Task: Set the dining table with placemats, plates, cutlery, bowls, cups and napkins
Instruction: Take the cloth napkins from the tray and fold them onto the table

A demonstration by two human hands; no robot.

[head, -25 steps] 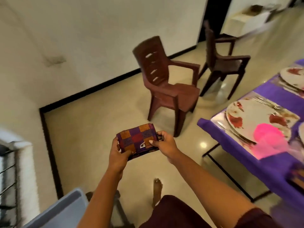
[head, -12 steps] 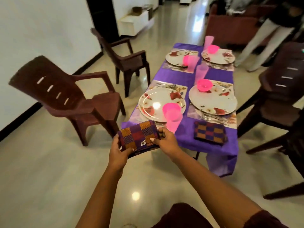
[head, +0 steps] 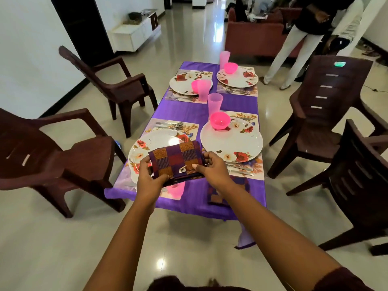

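We held the folded checked napkin [head: 176, 162] out in front of us with both hands, above the near edge of the table [head: 239, 103]. Our left hand [head: 150, 179] gripped its left end, fingers curled under the fold; our right hand [head: 212, 168] pinched the right end, thumb on top by the little label. Two hands, we judged, because a folded cloth falls open if only one corner is carried.

The napkin hung in the air over the near left plate [head: 155, 147], touching nothing we could see. That plate sat on a flowered placemat [head: 189, 128] with cutlery [head: 170, 124] lying along its far side. A pink cup [head: 175, 189] showed only partly, hidden below the cloth and our hands.

A second napkin [head: 228, 191] already lay flat on the purple cloth near the table's edge, just in front of the near right plate [head: 231, 141], which carried a pink bowl [head: 220, 120]. That told us where ours probably belonged: the matching spot at the left setting.

Both far settings had plates, bowls and cups, but we saw no napkins there, so by our reckoning the job was nearly finished, with cloths the last thing to go down. Brown chairs [head: 60, 156] stood pulled back from the table, leaving us room at the end.
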